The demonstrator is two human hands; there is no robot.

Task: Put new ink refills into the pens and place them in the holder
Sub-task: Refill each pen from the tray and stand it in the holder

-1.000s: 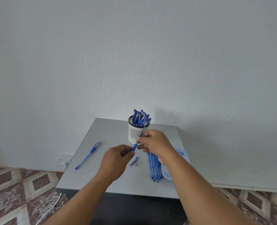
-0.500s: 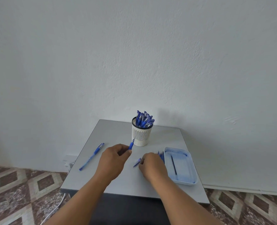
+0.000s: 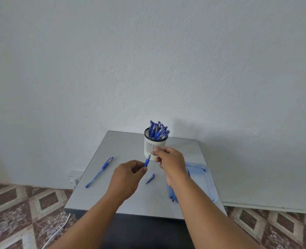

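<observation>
Two bare arms reach in from the near edge over a grey surface (image 3: 123, 146). The left hand (image 3: 126, 178) is curled, and its grip holds the lower end of a blue pen piece (image 3: 146, 162) between thumb and fingers. The piece sticks up and away from that grip, tilted a little to the right.

The right hand (image 3: 171, 163) is just to the right of the left grip and a bit farther off. Its fingers are pinched together at the top end of the blue pen piece. What it pinches there is too thin to tell.

Below the two grips, a small blue cap (image 3: 150, 178) lies flat on the surface. To the right of the right grip, partly hidden under that arm, lies a bunch of blue refills (image 3: 172, 194), and beside them sits a clear blue tray (image 3: 209, 184). Far to the left of the left grip, a whole blue pen (image 3: 99, 172) lies slanted on the surface, well apart from both hands.

Just behind the right grip stands the white holder (image 3: 153, 146), full of blue pens (image 3: 158, 131) standing up. Behind that is a white wall (image 3: 148, 51).
</observation>
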